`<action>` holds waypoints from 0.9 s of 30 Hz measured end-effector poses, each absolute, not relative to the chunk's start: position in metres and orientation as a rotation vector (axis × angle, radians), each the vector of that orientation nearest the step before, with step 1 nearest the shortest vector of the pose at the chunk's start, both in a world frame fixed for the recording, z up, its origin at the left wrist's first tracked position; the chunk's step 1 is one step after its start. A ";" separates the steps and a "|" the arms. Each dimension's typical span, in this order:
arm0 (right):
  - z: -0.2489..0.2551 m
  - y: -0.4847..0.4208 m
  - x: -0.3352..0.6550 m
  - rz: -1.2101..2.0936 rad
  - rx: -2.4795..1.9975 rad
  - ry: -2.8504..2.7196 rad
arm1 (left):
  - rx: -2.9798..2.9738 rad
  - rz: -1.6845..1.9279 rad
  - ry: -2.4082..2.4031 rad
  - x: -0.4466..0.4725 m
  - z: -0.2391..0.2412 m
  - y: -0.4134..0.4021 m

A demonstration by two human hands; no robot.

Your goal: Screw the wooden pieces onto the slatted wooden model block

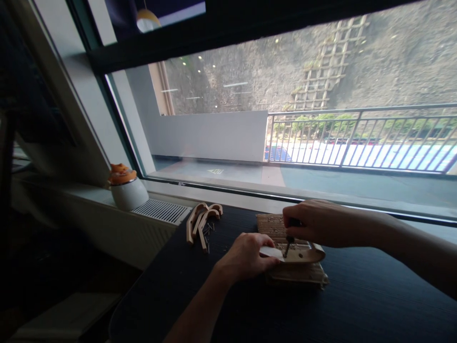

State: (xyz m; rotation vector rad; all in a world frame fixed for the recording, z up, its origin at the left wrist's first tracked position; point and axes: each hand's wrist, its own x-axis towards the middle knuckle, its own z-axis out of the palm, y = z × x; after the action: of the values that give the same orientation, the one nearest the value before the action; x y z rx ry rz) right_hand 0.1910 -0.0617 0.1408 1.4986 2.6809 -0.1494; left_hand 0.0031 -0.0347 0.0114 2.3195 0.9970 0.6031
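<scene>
1. Two bare hands work over a slatted pale wooden board that lies flat on the black, fine-grained desk.
2. On top of that board, toward its near edge, rests a smooth tan wooden piece, long, flat and rounded at its right end.
3. The left hand comes in from the near left of the board, wrist low and fingers curled. Its grip is closed on the left end of the wooden piece, pressing it onto the board.
4. The right hand reaches in from the right over the board's far half, knuckles up and forearm nearly level. Its grip is wrapped round the dark handle of a slim screwdriver, which stands almost upright with its tip on the wooden piece.
5. Left of the board, and apart from it, several curved, hook-shaped pale wooden parts lie bunched on the desk, with small dark metal fasteners scattered just beside them.
6. Farther left of the board, on the window sill, stands a round white pot with an orange lid, next to a white ribbed vent grille.
</scene>
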 end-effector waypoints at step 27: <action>0.138 -0.067 0.187 -0.106 1.430 2.657 | 2.331 0.597 1.009 0.004 0.012 -0.036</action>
State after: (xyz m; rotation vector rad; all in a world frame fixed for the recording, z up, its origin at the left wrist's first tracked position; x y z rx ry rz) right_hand 0.1869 -0.0669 0.1381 1.4301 2.6571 -0.1060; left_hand 0.0039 -0.0357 0.0117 2.3310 1.0091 0.5966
